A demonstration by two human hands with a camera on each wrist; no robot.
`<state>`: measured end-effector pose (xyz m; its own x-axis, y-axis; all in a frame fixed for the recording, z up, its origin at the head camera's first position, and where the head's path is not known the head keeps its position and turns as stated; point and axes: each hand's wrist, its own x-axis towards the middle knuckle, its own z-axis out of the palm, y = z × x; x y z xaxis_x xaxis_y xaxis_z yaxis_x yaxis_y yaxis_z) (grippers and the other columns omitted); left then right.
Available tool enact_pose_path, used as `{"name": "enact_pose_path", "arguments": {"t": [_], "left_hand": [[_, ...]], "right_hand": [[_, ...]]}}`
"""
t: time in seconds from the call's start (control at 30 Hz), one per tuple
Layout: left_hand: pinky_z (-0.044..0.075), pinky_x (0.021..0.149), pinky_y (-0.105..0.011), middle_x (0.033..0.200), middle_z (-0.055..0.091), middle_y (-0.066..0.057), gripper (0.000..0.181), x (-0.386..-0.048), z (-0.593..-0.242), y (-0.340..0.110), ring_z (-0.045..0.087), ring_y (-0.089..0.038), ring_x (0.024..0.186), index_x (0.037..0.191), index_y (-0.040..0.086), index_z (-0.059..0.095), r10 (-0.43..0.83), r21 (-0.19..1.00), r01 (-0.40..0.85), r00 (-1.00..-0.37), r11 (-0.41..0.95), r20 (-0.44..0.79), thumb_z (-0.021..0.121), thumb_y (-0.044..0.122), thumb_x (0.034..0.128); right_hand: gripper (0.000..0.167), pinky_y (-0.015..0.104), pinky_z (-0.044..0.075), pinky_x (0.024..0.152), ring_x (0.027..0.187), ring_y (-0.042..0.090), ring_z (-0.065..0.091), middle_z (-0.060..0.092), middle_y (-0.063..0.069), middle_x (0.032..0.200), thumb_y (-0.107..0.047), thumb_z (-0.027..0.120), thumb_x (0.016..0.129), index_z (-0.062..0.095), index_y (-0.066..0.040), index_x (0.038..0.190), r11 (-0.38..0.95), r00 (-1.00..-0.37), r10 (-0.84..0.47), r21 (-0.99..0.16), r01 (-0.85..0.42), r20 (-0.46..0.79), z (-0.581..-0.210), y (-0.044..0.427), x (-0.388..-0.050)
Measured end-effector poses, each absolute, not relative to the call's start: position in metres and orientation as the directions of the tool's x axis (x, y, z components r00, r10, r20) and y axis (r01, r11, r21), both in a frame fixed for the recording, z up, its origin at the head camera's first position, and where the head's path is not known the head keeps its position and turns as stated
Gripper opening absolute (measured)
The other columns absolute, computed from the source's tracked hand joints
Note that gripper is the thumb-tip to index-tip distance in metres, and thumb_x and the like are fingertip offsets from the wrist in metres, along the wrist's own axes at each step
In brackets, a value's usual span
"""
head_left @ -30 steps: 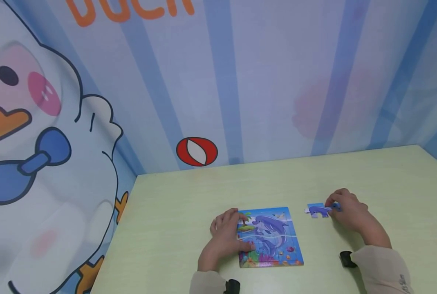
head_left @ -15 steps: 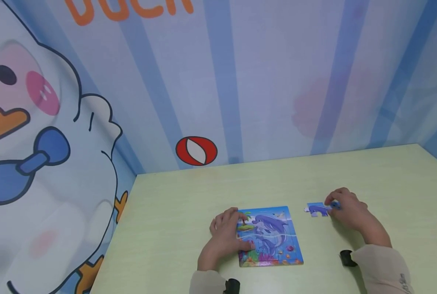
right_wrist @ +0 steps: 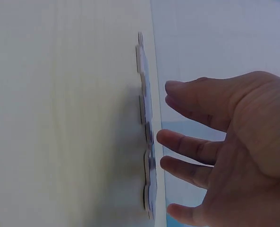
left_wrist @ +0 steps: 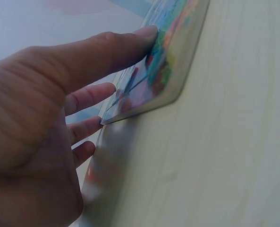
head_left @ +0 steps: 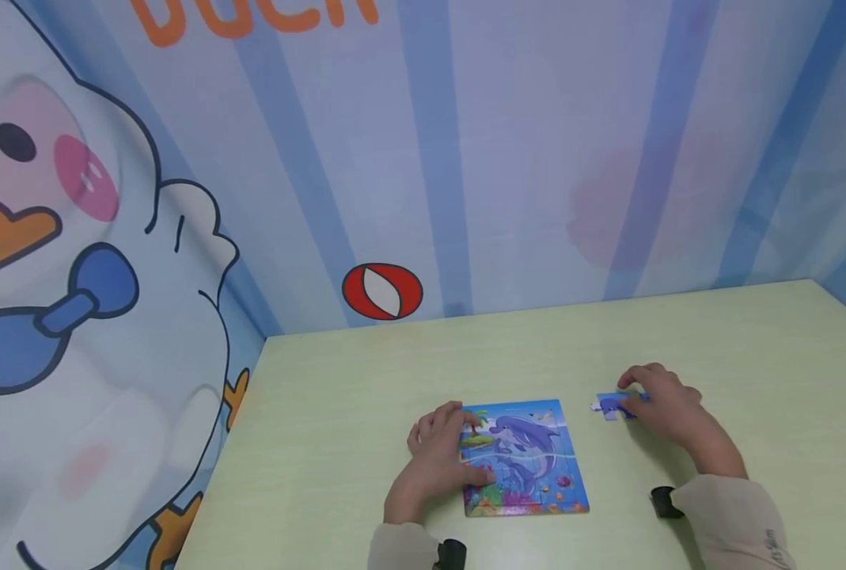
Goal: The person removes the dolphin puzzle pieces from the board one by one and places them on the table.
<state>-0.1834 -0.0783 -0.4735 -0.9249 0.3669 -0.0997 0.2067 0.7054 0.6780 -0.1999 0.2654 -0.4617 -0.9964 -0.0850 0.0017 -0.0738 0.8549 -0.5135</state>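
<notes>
A square dolphin jigsaw puzzle (head_left: 525, 459) lies flat on the table. My left hand (head_left: 437, 459) rests at its left side, the thumb (left_wrist: 140, 42) on the printed face and the fingers along the edge. To the right of the puzzle lies a small group of joined puzzle pieces (head_left: 610, 406), blue with part of a purple dolphin. Over their right end hovers my right hand (head_left: 668, 404), which hides part of them in the head view. In the right wrist view its loosely bent fingers stand apart from the pieces (right_wrist: 147, 118) and hold nothing.
The pale wooden table (head_left: 344, 427) runs back to a blue striped wall (head_left: 522, 158) with a printed red ball. A large duck figure (head_left: 109, 380) is printed on the left wall. Dark wrist cameras sit at both sleeves.
My right hand has shifted slightly left over the joined pieces, and its fingers have spread. The right end piece, with its blue tip, is now covered. My left hand and the puzzle stay put.
</notes>
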Motion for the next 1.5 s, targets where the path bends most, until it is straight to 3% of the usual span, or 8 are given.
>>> {"name": "enact_pose_path", "arguments": {"t": [0.6,1.0,1.5], "left_hand": [[0.006,0.113,-0.067,0.158,0.031,-0.013,0.058,-0.185,-0.473,-0.078,0.02,-0.043,0.143,0.121,0.017,0.056,0.375,0.679,0.213,-0.922,0.702,-0.099,0.09,0.032,0.0761],[0.006,0.113,-0.066,0.158,0.031,-0.014,0.056,-0.184,-0.472,-0.078,0.019,-0.043,0.143,0.119,0.017,0.057,0.371,0.699,0.199,-0.923,0.687,-0.103,0.09,0.027,0.0746],[0.005,0.113,-0.066,0.158,0.031,-0.015,0.056,-0.184,-0.473,-0.078,0.019,-0.043,0.143,0.119,0.017,0.056,0.37,0.699,0.202,-0.924,0.686,-0.097,0.089,0.027,0.0752]], "right_hand": [[0.018,0.077,0.031,0.085,0.117,0.053,0.048,0.053,0.034,0.129,-0.008,0.066,0.093,0.064,0.001,0.108,0.833,-0.986,-0.134,-0.528,-0.164,0.095,-0.461,0.242,-0.204],[0.016,0.068,0.04,0.078,0.113,0.049,0.055,0.058,0.028,0.122,-0.01,0.068,0.094,0.065,-0.001,0.107,0.808,-0.961,-0.203,-0.522,-0.272,0.187,-0.456,0.229,-0.202],[0.013,0.064,0.043,0.081,0.111,0.045,0.058,0.059,0.023,0.12,-0.01,0.068,0.095,0.065,-0.003,0.105,0.784,-0.941,-0.265,-0.521,-0.337,0.21,-0.452,0.21,-0.199]]}}
